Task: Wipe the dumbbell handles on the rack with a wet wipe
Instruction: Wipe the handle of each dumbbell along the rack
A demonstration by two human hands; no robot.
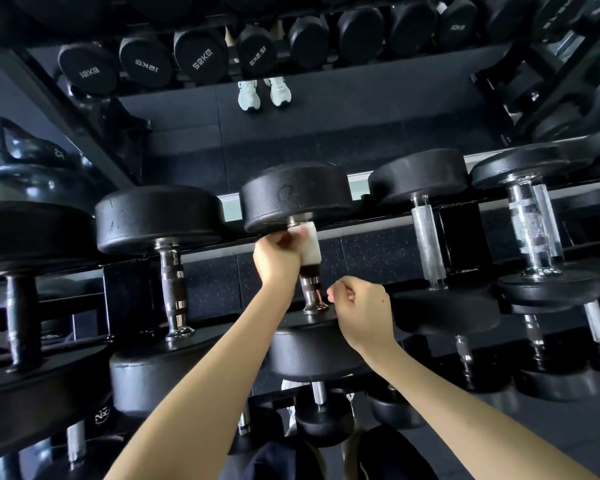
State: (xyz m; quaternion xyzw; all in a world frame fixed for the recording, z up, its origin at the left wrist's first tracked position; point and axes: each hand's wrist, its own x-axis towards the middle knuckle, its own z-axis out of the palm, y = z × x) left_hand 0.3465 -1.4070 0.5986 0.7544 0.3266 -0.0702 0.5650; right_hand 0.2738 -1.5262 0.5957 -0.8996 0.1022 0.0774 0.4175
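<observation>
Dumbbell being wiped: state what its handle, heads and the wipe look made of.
Handle: metal, probably chromed steel; it is shiny with bright highlights and has a darker knurled band.
Heads: likely rubber or urethane coating; matte black, scuffed, with soft rounded edges.
Wipe: thin white nonwoven cloth or paper, by its look; it wraps and creases round the handle.

A white wet wipe wraps the far end of the centre dumbbell handle, which is chrome with dark knurled bands and lies across the black rack. At nine o'clock lies a similar knurled handle.
</observation>
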